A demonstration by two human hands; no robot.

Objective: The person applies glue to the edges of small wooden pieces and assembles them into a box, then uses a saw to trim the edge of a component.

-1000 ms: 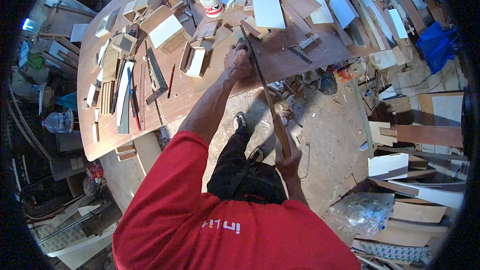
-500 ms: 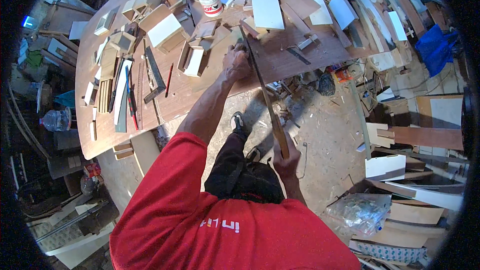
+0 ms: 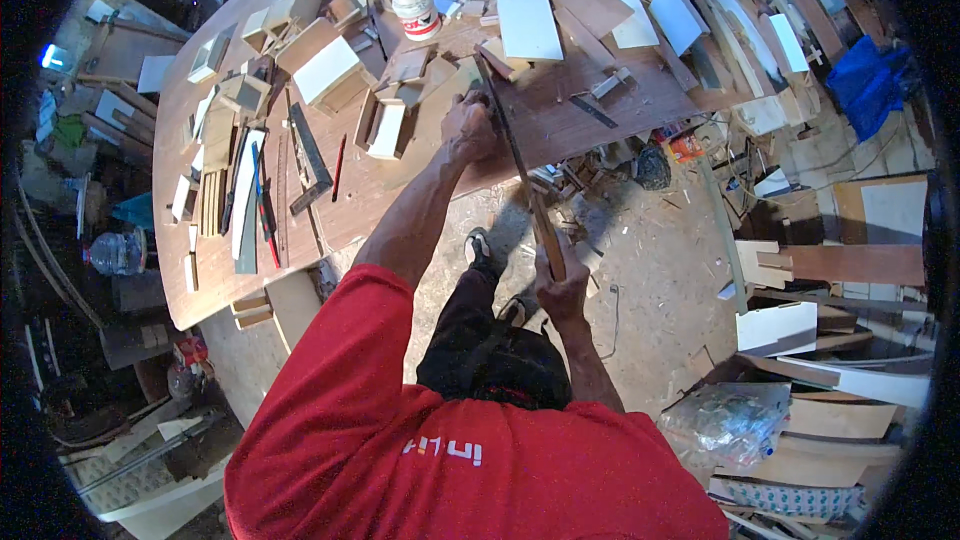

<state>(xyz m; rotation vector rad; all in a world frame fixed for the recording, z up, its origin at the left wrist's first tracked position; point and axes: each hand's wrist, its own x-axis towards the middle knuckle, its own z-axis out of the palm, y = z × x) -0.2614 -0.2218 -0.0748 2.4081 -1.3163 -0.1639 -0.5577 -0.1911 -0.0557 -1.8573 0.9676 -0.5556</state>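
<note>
A long handsaw (image 3: pixel 514 143), seen nearly edge-on, runs from the tabletop past the front edge of the table toward me. My right hand (image 3: pixel 563 285) is wrapped round its near end, out over the floor. My left hand (image 3: pixel 470 128) is closed at the right side of a thin light-brown board (image 3: pixel 412 157), right beside the blade, and bears down on it at the table's edge. The fingertips of the left hand are partly hidden. A small box-like wooden piece (image 3: pixel 386 129) with a white inside lies left of the left hand.
The wooden worktable (image 3: pixel 345 215) carries a red pencil (image 3: pixel 339 168), a dark metal-edged bar (image 3: pixel 309 162), a white tub (image 3: pixel 414 12), a white panel (image 3: pixel 526 12) and many offcuts. Scraps litter the floor. A plastic bag (image 3: pixel 735 420) and stacked boards stand at right.
My right hand has pushed the saw forward, toward the table. The left hand stays on the board. The whole view has shifted slightly.
</note>
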